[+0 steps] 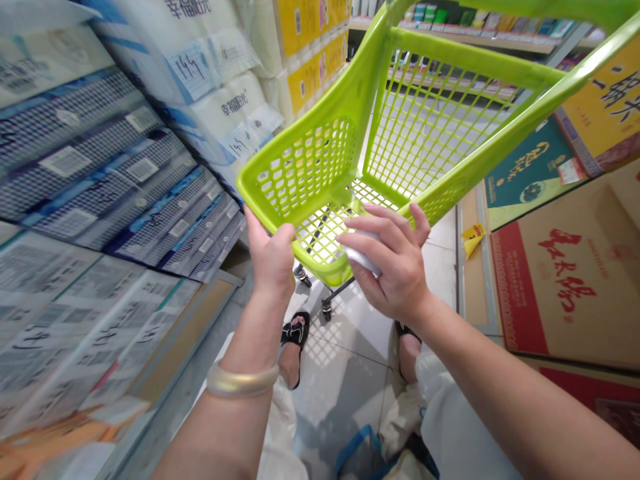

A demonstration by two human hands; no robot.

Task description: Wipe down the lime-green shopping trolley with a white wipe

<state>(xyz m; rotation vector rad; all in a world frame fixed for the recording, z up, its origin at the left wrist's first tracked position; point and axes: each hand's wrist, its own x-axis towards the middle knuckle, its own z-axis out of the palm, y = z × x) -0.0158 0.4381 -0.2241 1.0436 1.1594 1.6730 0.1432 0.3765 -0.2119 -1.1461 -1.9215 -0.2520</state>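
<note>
A lime green plastic shopping cart basket (310, 160) with mesh walls stands tilted in front of me on small wheels (326, 307). My left hand (270, 257) grips the basket's near rim, thumb over the edge, with a pale bangle on the wrist. My right hand (393, 263) presses a white cloth or wipe (361, 257) against the basket's near corner, fingers curled over it. Nothing lies inside the basket.
Stacked tissue packs (105, 167) fill the shelf on my left. Cardboard boxes with red lettering (570, 273) and yellow and green cartons stand on the right. Tiled floor runs between them, with my sandalled feet (295, 333) below.
</note>
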